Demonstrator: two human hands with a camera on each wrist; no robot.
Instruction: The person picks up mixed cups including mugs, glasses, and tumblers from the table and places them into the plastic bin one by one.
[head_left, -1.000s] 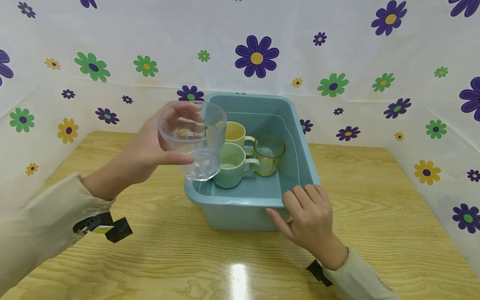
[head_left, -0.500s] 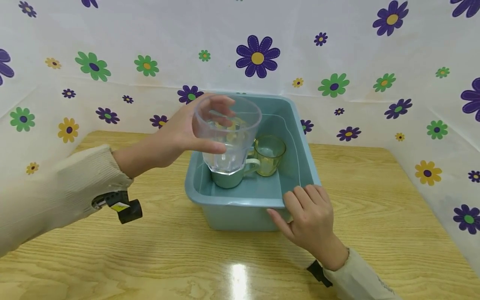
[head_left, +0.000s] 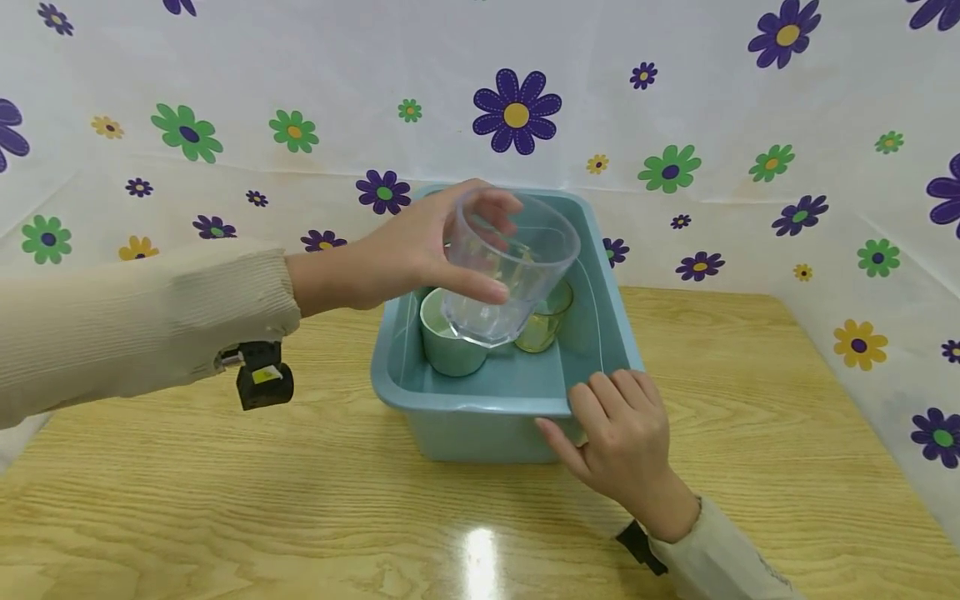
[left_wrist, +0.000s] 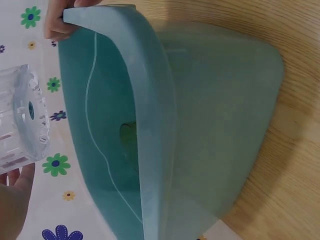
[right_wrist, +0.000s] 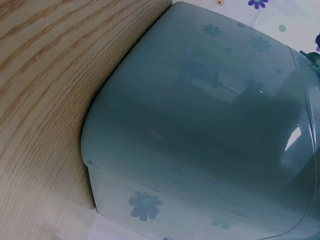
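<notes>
My left hand (head_left: 420, 254) holds a clear plastic tumbler (head_left: 536, 242), slightly tilted, above the inside of a blue-green plastic tub (head_left: 480, 435). Thumb and fingers lie on either side of the tumbler. Below it in the tub stand a pale green mug (head_left: 452, 354) and a yellowish see-through glass (head_left: 534, 335), both partly covered from view. In the left wrist view the tumbler (left_wrist: 30, 117) shows its faceted base, apart from the tub rim (left_wrist: 150, 115). My right hand (head_left: 621, 429) grips the tub's rim at the near right corner.
The tub stands on a wood-grain table (head_left: 300, 500). A white cloth (head_left: 585, 50) with printed flowers hangs behind and at both sides. Only the tub's outer wall (right_wrist: 190, 125), the table and the cloth fill most of the right wrist view.
My left hand has carried the tumbler rightward over the tub, from its left side towards the yellowish glass. A cream mug seen earlier is now hidden behind the hand. The right hand stays put.
</notes>
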